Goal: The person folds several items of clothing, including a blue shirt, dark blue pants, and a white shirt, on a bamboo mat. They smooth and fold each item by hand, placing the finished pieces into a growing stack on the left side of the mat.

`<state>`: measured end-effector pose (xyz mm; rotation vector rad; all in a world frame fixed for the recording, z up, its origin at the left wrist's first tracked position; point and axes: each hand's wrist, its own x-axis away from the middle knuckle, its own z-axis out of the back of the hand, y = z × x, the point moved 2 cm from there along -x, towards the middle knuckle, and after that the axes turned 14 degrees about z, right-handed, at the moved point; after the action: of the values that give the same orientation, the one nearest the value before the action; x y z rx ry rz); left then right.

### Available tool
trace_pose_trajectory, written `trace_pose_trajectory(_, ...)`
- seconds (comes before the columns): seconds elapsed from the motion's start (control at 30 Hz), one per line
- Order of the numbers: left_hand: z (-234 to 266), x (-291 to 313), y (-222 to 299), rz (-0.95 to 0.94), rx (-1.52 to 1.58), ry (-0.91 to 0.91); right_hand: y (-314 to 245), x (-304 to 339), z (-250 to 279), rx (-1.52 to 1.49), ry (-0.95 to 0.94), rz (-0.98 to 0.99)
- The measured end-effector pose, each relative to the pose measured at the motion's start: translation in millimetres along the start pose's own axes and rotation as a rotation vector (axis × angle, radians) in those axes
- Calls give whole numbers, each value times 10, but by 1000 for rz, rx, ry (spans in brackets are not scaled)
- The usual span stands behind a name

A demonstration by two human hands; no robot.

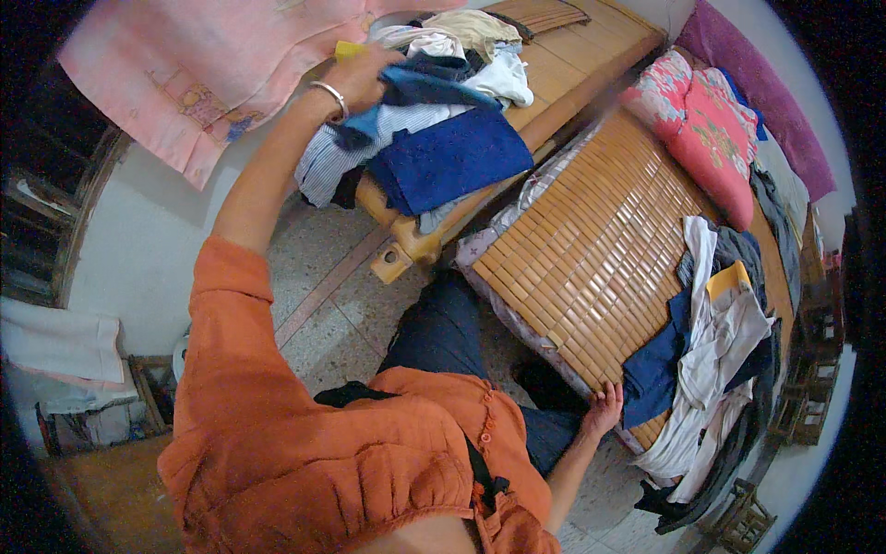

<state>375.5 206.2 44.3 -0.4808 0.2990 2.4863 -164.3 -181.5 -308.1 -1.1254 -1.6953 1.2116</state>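
Note:
My left hand point(363, 81), with a bracelet at its wrist, grips a dark blue garment point(434, 88) on a heap of clothes. A striped white shirt point(399, 125) and a folded blue cloth point(452, 159) lie beside and below it. Something small and yellow point(349, 50) shows beyond my knuckles; I cannot tell if my fingers hold it. Low on the right, my right hand point(604, 408) rests at the edge of the bamboo mat point(591, 268), fingers slightly bent and apart. Close to them lies a navy garment point(652, 374).
Pale clothes point(724, 337) pile up along the mat's right side, some hanging over the edge. A floral pink quilt point(706, 134) sits at the far end. The wooden bench point(586, 46) bears the other heap. A pink curtain point(203, 83) hangs at upper left.

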Motion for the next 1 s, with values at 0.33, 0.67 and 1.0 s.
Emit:
trace_pose_trajectory(0.33,-1631,532,-1494,377,-314,0,17,4,-55,50,-10,6)
trace_pose_trajectory(0.67,-1634,508,-1348,213,-382,-33,-108,90,-109,32,12,-9)
trace_pose_trajectory(1.0,-1912,1037,-992,336,-458,-88,-111,85,-152,-3,15,-8)
